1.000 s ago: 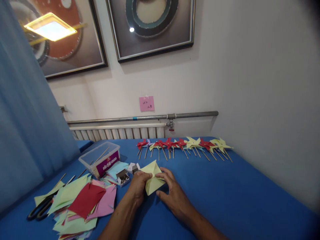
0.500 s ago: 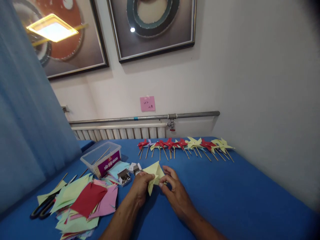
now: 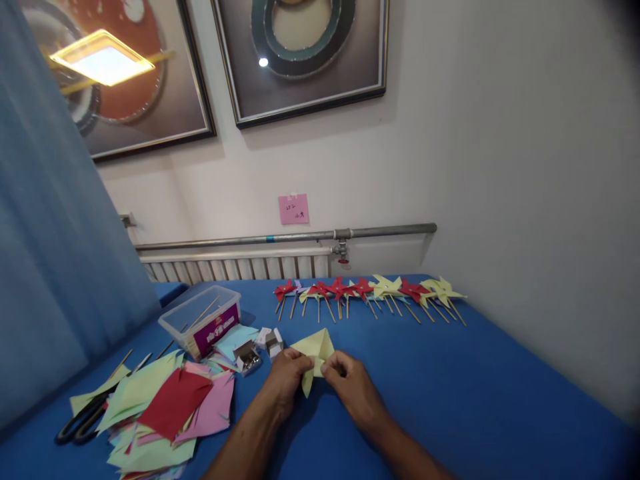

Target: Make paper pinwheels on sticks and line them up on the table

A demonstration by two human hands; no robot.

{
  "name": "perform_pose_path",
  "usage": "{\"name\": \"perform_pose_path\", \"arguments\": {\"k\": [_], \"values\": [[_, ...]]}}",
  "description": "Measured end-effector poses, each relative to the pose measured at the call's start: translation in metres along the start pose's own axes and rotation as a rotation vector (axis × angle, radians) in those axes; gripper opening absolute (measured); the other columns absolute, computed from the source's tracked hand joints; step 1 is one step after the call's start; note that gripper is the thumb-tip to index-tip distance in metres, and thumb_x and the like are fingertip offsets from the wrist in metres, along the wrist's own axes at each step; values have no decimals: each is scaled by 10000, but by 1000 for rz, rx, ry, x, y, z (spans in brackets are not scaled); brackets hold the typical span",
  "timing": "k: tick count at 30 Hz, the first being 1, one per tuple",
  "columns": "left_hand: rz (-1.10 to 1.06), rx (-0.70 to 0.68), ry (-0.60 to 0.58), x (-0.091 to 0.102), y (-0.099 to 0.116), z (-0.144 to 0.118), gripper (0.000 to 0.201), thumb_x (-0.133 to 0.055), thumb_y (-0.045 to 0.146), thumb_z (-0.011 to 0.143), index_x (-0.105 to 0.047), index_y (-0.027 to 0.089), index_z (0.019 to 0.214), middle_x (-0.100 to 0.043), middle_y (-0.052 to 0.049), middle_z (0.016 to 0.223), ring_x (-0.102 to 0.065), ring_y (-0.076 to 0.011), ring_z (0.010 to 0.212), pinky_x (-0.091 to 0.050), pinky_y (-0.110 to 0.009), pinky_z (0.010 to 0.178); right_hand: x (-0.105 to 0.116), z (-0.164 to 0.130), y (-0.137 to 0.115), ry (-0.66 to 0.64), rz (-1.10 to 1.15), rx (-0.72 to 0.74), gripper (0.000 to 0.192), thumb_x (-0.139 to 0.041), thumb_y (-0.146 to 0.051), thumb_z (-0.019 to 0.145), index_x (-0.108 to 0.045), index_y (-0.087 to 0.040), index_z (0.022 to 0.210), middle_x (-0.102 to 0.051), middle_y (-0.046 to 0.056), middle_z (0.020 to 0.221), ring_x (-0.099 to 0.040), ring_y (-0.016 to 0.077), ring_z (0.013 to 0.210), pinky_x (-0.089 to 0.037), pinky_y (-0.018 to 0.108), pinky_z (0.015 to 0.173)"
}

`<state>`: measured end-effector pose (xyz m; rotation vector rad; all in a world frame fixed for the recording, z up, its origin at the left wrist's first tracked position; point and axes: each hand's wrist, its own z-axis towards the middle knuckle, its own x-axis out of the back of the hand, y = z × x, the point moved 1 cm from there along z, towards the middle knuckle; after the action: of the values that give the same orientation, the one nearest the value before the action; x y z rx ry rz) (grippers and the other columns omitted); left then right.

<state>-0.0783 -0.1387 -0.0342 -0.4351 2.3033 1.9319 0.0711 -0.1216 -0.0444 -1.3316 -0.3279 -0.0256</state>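
**Folding yellow paper, mid-table**

Both hands meet on one yellow sheet (image 3: 314, 353) approx. mid-table, a bit toward the near edge. Left hand (image 3: 286, 377) pinches the sheet's left side, fingers curled shut on it. Right hand (image 3: 350, 381) pinches the right side, thumb & forefinger closed on the paper, other fingers tucked. Sheet is part-folded, one corner pointing up, lower tip touching the table (image 3: 475, 400).

Step, as I judge it: bringing the sheet's corners to the centre, i.e. shaping pinwheel blades; no stick or pin on it yet. Next move likely calls for holding the gathered corners w/ one hand while the other is freed for a pin or stick, grip must stay tight or the flaps spring back.

Around: small open box w/ metal pins (image 3: 248, 357) just left of the left hand; clear tub (image 3: 201, 319) w/ sticks behind it; pile of coloured paper (image 3: 165, 413) at near-left; scissors (image 3: 83, 419) by the left edge. Row of finished pinwheels (image 3: 370, 293) along the far edge, red & yellow, well apart from the hands.
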Motion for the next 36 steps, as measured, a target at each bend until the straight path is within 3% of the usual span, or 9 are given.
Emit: {"name": "perform_pose_path", "arguments": {"k": [8, 16, 20, 23, 25, 29, 33, 36], "values": [[40, 0, -12, 4, -3, 0, 354, -865, 386, 572, -574, 196, 644, -594, 37, 538, -468, -105, 487, -333, -256, 540, 0, 0, -4, 83, -11, -96, 195, -601, -315, 757, -516, -236, 600, -501, -57, 560, -454, 143, 573, -328, 272, 574], [175, -31, 72, 2, -1, 0, 338, -844, 369, 578, -552, 204, 621, -530, 58, 481, -402, -100, 462, -271, -254, 511, -2, 0, -2, 75, -62, -87, 175, -607, -313, 760, -526, -240, 624, -512, -61, 553, -475, 143, 565, -351, 270, 583], [206, -32, 74, 2, 0, 0, 310, -820, 347, 609, -546, 201, 615, -554, 47, 502, -423, -99, 466, -288, -252, 516, 4, 6, 1, 134, 78, -13, 131, -647, -366, 757, -616, -241, 779, -670, -10, 730, -619, 196, 700, -463, 293, 668], [235, -14, 40, 1, 1, -1, 320, -819, 340, 621, -534, 199, 589, -552, 39, 503, -423, -95, 462, -289, -252, 514, 10, 14, 4, 136, 243, 45, 279, -679, -437, 762, -659, -234, 953, -756, 65, 977, -703, 257, 927, -539, 346, 817], [260, -12, 28, 0, 2, -2, 304, -818, 335, 621, -551, 194, 589, -555, 32, 507, -420, -94, 463, -286, -253, 509, 11, 17, 6, 107, 276, 61, 332, -681, -485, 782, -678, -231, 996, -763, 86, 1031, -712, 268, 952, -551, 366, 845], [288, -13, 38, -1, 3, -4, 286, -812, 303, 608, -551, 194, 566, -530, 31, 490, -395, -91, 459, -263, -253, 500, 14, 14, 5, 120, 176, 118, 294, -640, -509, 830, -711, -231, 890, -742, 101, 1126, -704, 268, 977, -556, 370, 855], [200, -3, 34, 0, 2, -2, 288, -812, 300, 601, -545, 194, 584, -539, 33, 506, -413, -95, 470, -286, -248, 510, 15, 3, -5, 121, -38, 247, 223, -579, -393, 906, -734, -245, 846, -691, 98, 1221, -641, 280, 1195, -490, 410, 1030], [98, 3, -16, 0, 1, -2, 274, -805, 300, 588, -558, 184, 616, -562, 27, 529, -434, -94, 473, -309, -243, 517, 13, -4, -10, 123, -198, 316, 196, -570, -318, 935, -746, -257, 876, -654, 96, 1290, -612, 273, 1245, -455, 426, 1081]]}}
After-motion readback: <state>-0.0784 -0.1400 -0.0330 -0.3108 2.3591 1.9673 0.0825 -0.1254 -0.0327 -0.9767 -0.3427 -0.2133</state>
